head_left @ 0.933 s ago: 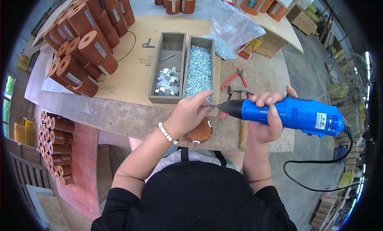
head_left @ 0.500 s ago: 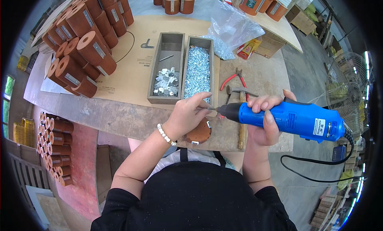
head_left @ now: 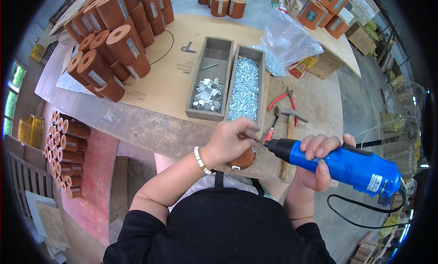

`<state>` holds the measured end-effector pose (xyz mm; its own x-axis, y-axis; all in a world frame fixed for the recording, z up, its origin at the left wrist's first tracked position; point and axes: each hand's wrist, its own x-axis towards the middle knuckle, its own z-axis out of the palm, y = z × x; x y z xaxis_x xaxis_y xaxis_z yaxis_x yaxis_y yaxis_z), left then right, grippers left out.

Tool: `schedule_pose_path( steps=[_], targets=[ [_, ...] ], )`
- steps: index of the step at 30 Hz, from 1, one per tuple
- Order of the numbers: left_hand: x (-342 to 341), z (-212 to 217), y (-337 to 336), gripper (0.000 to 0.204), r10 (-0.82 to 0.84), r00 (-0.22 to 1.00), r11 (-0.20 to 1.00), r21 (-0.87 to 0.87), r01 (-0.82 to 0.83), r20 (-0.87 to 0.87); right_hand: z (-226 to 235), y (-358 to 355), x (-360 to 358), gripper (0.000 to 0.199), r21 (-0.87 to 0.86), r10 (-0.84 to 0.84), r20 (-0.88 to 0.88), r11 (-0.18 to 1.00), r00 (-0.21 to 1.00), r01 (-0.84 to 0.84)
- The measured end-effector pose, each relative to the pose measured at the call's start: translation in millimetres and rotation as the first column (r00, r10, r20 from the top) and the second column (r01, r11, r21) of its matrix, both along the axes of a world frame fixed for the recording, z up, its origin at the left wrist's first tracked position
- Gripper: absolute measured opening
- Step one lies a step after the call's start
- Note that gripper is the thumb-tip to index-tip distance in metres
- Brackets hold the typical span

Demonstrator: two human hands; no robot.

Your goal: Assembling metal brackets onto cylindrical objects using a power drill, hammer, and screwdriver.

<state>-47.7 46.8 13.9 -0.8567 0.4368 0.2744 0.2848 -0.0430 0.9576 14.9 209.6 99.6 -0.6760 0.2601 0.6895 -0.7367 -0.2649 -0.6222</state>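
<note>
My right hand [head_left: 319, 160] is wrapped round a blue electric screwdriver [head_left: 346, 169] with a black nose. It lies nearly level, its bit toward the left. At the bit's end, my left hand [head_left: 235, 140], with a beaded bracelet on its wrist, is closed in a pinch. Whatever small thing its fingers hold is too small to make out. Below the left hand stands a round brown cylinder [head_left: 242, 161] with small metal pieces at its rim, partly hidden by the hand. Just beyond is a wooden box of small silvery screws [head_left: 244, 88].
Beside the screws, another box holds small metal plates [head_left: 209, 96] and a thin rod. Red-handled pliers [head_left: 287, 99], a hammer [head_left: 290, 127] and a red-handled tool [head_left: 270, 133] lie to the right. Brown cylinders [head_left: 116, 49] are stacked left. A black cord [head_left: 346, 214] loops from the screwdriver.
The view has shifted, so the table appears farther right. The screwdriver's rear end has dipped, tilting it more. My left hand stays pinched at the bit's end.
</note>
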Motion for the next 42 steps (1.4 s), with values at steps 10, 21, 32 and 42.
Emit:
schedule_pose_path(
  steps=[10,21,32,42],
  targets=[
    [-34,20,-23,0.037,-0.013,0.858,0.963,-0.237,-0.128,-0.514,-9,4,-5,0.064,-0.041,-0.022,0.031,0.999,0.999,0.024],
    [-115,-10,-63,0.017,-0.389,0.881,0.215,-0.956,-0.198,-0.27,-4,20,0,0.063,-0.033,-0.069,-0.015,0.997,0.997,0.069],
    [-124,-10,-63,0.023,-0.369,0.918,0.122,-0.987,-0.104,-0.142,-2,26,5,0.062,-0.027,-0.093,-0.019,0.995,0.996,0.092],
    [-119,14,-74,0.014,-0.103,0.994,0.617,-0.786,0.037,-0.035,-4,31,9,0.064,-0.051,-0.097,-0.023,0.994,0.995,0.096]
  ],
)
